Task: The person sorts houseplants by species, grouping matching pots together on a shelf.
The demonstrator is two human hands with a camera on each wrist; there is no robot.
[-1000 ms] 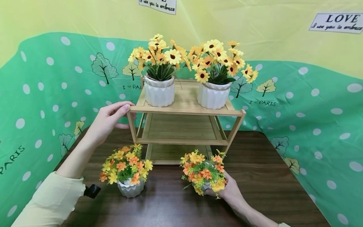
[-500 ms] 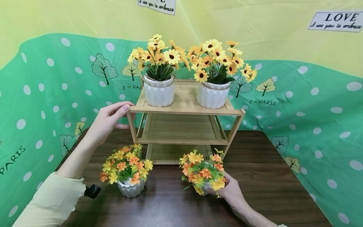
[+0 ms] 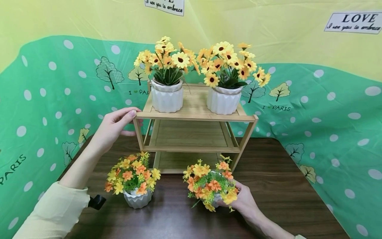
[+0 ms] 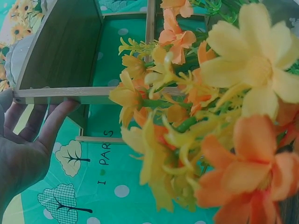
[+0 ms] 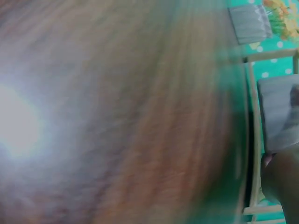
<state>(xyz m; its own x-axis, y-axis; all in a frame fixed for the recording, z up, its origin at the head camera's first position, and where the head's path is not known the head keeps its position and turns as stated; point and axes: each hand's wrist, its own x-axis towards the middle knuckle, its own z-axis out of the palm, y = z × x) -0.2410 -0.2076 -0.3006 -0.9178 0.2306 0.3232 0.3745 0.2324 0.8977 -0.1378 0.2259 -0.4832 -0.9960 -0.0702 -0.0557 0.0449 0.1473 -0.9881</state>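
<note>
A three-tier wooden shelf [image 3: 191, 149] stands on the table. My left hand [image 3: 114, 127] grips its upper left corner, thumb on the front edge; the left wrist view shows the fingers [image 4: 51, 126] bent around the wooden frame. My right hand [image 3: 245, 201] holds a white ribbed pot [image 5: 280, 112] of orange and yellow artificial flowers [image 3: 209, 184], tilted leftward, in front of the shelf. The blooms hide part of that pot and the fingertips. To the left, a similar potted plant [image 3: 138, 200] rests on the table, apart from both hands.
Two white pots of yellow daisies, a left one [image 3: 167, 98] and a right one [image 3: 224, 101], stand on the top tier. A dark wooden table [image 3: 286, 186] lies beneath. Behind it hangs a green and yellow printed cloth [image 3: 337, 109]. Much of the right wrist view is blurred.
The flowerpot in my right hand has shifted slightly left and tilted further. My left hand stays on the shelf corner, and the other pots have not moved.
</note>
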